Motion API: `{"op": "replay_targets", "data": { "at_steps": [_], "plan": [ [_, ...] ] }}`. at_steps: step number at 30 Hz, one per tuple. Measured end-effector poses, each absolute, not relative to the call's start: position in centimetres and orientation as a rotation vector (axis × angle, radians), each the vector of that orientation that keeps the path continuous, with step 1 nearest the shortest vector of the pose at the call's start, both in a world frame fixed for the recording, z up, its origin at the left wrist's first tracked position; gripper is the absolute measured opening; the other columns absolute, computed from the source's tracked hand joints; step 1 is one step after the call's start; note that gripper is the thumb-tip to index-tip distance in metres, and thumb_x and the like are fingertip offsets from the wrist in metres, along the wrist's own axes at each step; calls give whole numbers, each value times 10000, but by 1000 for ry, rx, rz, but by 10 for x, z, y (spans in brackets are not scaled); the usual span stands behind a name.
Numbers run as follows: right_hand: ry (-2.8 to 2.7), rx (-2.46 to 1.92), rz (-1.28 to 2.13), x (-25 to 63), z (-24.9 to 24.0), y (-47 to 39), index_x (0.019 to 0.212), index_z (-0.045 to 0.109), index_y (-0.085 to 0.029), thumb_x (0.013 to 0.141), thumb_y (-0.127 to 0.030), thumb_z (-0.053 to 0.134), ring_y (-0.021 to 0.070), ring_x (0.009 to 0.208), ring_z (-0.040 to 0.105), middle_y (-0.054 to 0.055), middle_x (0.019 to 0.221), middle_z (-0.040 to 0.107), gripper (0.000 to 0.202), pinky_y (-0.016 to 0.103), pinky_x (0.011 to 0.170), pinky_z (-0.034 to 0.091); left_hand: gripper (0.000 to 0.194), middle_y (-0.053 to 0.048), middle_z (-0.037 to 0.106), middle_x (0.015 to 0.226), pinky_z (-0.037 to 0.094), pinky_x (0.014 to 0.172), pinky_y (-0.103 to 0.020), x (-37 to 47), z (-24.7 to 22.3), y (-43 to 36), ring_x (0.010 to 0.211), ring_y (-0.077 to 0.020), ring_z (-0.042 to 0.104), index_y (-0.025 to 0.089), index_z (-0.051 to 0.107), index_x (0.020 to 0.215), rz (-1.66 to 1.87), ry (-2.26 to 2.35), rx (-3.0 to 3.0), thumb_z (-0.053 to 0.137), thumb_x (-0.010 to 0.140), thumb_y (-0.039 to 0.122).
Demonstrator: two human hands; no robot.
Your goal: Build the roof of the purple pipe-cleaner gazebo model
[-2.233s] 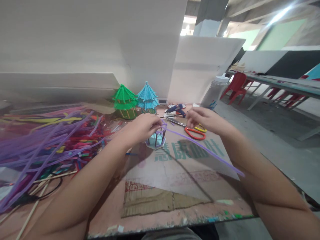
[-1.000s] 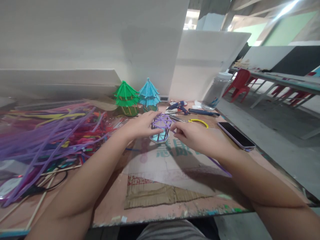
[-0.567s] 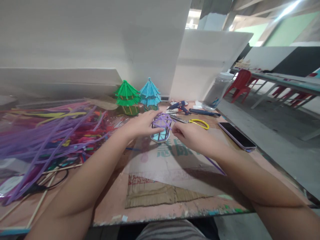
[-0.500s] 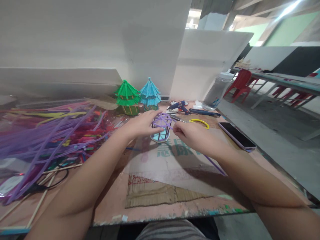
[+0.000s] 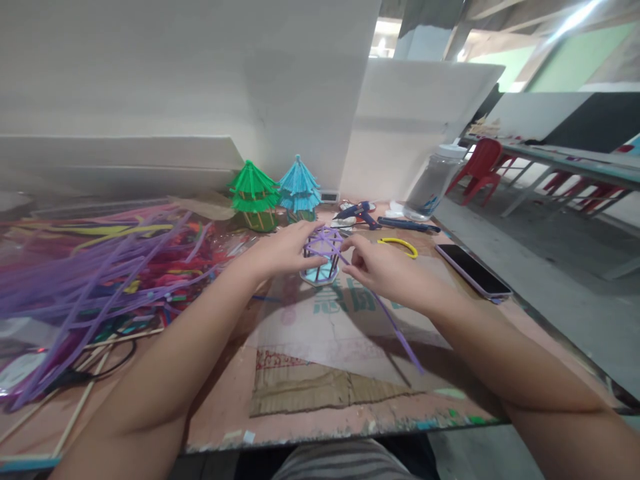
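My left hand (image 5: pixel 283 250) is wrapped round the left side of a small pavilion frame (image 5: pixel 327 243), fingers at its top and thumb across its side. The frame has a purple pipe-cleaner top, dark posts and a pale blue octagonal base. A long purple pipe cleaner (image 5: pixel 403 340) runs from the frame's right edge, passes behind my right hand and slants down toward the table's front edge. Beside the frame, my right hand (image 5: pixel 375 267) has its thumb and forefinger apart, with the pipe cleaner in the gap.
Behind stand a green model pavilion (image 5: pixel 254 193) and a blue one (image 5: pixel 300 187). A glue gun (image 5: pixel 357 213), yellow-handled scissors (image 5: pixel 405 247), phone (image 5: pixel 475 270) and clear bottle (image 5: pixel 433 183) lie or stand rightward. Purple pipe cleaners (image 5: pixel 100 267) pile up leftward. Cardboard (image 5: pixel 320 390) lies beneath.
My right thumb and forefinger have parted from a pinch. The free end of the purple pipe cleaner has swung left and nearer to me. My left hand stays on the frame.
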State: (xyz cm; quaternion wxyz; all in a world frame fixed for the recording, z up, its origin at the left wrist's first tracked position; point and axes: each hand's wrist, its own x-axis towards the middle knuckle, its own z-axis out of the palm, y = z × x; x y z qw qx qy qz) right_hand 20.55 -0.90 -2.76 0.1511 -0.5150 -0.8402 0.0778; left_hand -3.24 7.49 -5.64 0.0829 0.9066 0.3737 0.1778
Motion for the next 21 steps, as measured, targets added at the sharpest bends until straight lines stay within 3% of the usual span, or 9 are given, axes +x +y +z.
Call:
{"op": "replay_targets", "data": {
  "at_steps": [4, 11, 21],
  "plan": [
    [-2384, -1484, 174, 203, -30, -7, 1286, 582, -199, 970, -245, 599, 186, 737, 657, 31, 878, 746, 320, 270, 617, 350, 850, -183, 535, 1509, 425, 1139, -449, -30, -56, 74, 1371, -354, 550, 184, 388, 1558, 526, 1143, 2723, 642, 883, 633],
    [-2386, -1498, 81, 203, -31, -6, 1223, 657, -206, 973, -208, 568, 171, 678, 618, 26, 824, 729, 265, 272, 617, 326, 869, -200, 597, 1375, 462, 1079, -449, -28, -53, 70, 1279, -369, 593, 117, 425, 1531, 495, 1236, 2760, 646, 874, 642],
    [-2394, -1546, 95, 203, -34, -4, 1138, 651, -217, 963, -191, 553, 186, 722, 642, 34, 845, 736, 203, 272, 616, 319, 851, -193, 586, 1406, 453, 1090, -450, -28, -54, 71, 1297, -364, 584, 136, 428, 1521, 509, 1227, 2775, 653, 873, 639]
  ]
}}
